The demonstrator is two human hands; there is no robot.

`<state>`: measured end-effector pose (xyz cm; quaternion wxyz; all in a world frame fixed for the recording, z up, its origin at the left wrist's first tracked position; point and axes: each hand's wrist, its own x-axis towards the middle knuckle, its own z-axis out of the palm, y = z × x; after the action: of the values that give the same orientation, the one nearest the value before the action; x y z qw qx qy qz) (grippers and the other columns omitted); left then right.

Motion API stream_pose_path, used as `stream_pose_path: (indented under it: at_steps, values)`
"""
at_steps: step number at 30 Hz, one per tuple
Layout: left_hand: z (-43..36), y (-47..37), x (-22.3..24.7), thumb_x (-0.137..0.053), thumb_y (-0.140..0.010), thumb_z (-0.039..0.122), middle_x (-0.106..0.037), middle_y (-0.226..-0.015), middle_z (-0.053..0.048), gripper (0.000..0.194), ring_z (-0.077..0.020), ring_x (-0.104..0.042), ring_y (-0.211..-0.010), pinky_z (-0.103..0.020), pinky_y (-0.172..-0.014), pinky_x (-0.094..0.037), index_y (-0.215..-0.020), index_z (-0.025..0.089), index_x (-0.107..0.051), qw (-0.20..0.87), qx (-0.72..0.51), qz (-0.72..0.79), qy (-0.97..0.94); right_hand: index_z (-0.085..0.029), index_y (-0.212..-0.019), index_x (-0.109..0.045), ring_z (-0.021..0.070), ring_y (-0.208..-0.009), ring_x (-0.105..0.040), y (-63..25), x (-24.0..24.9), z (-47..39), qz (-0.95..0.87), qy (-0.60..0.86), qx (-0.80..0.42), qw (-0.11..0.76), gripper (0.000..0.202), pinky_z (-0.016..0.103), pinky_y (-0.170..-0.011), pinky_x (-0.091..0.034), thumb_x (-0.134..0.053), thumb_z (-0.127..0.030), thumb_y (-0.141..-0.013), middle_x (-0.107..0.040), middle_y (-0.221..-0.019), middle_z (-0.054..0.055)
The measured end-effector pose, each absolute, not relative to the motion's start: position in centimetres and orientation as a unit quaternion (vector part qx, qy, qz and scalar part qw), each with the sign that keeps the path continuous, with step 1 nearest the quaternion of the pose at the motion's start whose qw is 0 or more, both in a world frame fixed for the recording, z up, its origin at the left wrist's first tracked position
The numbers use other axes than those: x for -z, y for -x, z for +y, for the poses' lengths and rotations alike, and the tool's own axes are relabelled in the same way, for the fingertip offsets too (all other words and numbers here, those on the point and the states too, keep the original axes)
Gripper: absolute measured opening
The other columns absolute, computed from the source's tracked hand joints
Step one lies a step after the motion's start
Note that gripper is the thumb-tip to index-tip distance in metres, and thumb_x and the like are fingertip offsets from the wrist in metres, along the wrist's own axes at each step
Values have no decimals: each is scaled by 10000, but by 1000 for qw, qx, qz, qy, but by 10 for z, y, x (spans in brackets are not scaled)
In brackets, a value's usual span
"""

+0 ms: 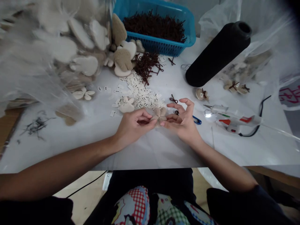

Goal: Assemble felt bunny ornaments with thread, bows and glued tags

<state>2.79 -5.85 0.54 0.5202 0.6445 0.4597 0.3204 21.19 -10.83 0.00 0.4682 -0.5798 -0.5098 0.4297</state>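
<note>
Between my two hands is a small beige fabric piece point(159, 113) with petal-like lobes, gathered at its middle. My left hand point(136, 125) pinches its left side between thumb and fingers. My right hand point(184, 122) has its thumb and a fingertip on the right side, with the other fingers raised and spread. Left of the piece lies a cream fabric piece point(127, 105) with lobes. A dark brown bow point(173, 99) rests just beyond my right fingers, and a blue-handled tool point(197, 120) shows partly behind that hand.
A blue basket point(154, 47) of brown bows stands at the back. Small printed labels point(142, 93) lie scattered before it. A glue gun point(234, 117) with a cord is at right, near a black cylinder point(215, 56). Plastic bags of fabric pieces point(86, 65) crowd the left.
</note>
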Motion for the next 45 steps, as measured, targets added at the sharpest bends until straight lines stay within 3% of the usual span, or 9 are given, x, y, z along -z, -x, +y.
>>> stream_pose_path:
  at_steps: [6,10,13,16,20,25,32,36,45]
  values:
    - [-57,-25,-8,-765,-705,298,-699,-649,5,197,-133,-655,-584,-224,-586,-550,-686,182,-607,517,-348,464,-630,-367,-1354,-205,159,-830,-653,-219,-10,-108,-569,576,-327,487,785,358,-713,-612,-737,-399,-778,-471,-1307,73]
    - [-54,-21,-15,-775,-708,334,-703,-655,-6,230,-145,-667,-602,-228,-569,-537,-692,181,-603,524,-379,481,-593,-245,-1133,-547,216,-940,-621,-246,-19,-89,-644,622,-171,411,265,405,-774,-564,-589,-337,-888,-587,-1137,78]
    - [-54,-19,-16,-783,-701,357,-695,-634,-5,252,-147,-660,-582,-228,-538,-521,-695,182,-603,544,-373,478,-580,-210,-949,-656,241,-884,-617,-258,-16,-71,-696,651,-87,290,129,436,-804,-526,-563,-260,-875,-643,-975,86]
    - [-55,-17,-14,-788,-693,358,-692,-617,2,260,-137,-642,-554,-228,-531,-518,-683,182,-596,557,-363,465,-584,-195,-872,-673,233,-809,-624,-256,-13,-61,-712,656,-90,234,124,400,-759,-512,-551,-207,-858,-675,-879,81]
    - [-55,-14,-12,-777,-704,328,-703,-630,1,240,-125,-640,-560,-215,-552,-524,-696,172,-594,565,-363,446,-592,-204,-998,-643,173,-680,-612,-246,-18,-63,-673,670,-133,283,152,324,-683,-505,-571,-232,-868,-697,-805,26]
    - [-54,-12,-11,-763,-724,289,-713,-646,-3,207,-116,-648,-571,-194,-548,-522,-702,163,-601,568,-363,433,-598,-219,-1093,-612,191,-803,-644,-245,-30,-75,-654,664,-97,350,234,319,-648,-528,-571,-352,-905,-679,-1024,64]
    - [-53,-13,-6,-746,-740,249,-724,-666,-3,157,-127,-661,-586,-211,-540,-533,-703,174,-613,568,-355,420,-612,-213,-968,-671,254,-897,-619,-257,-24,-109,-738,646,-52,190,150,410,-807,-526,-539,-266,-918,-654,-941,76]
    - [-54,-15,-5,-742,-741,244,-722,-666,-4,152,-131,-662,-590,-214,-536,-532,-705,170,-614,563,-344,422,-622,-220,-971,-669,264,-860,-592,-259,-13,-116,-740,652,-37,159,140,400,-752,-515,-566,-295,-912,-674,-936,77]
    - [-54,-16,-9,-752,-728,271,-694,-615,5,185,-105,-617,-536,-196,-489,-496,-689,163,-606,553,-353,422,-626,-224,-825,-696,199,-691,-611,-245,-20,-114,-665,674,-152,283,125,335,-652,-489,-576,-257,-810,-725,-764,28]
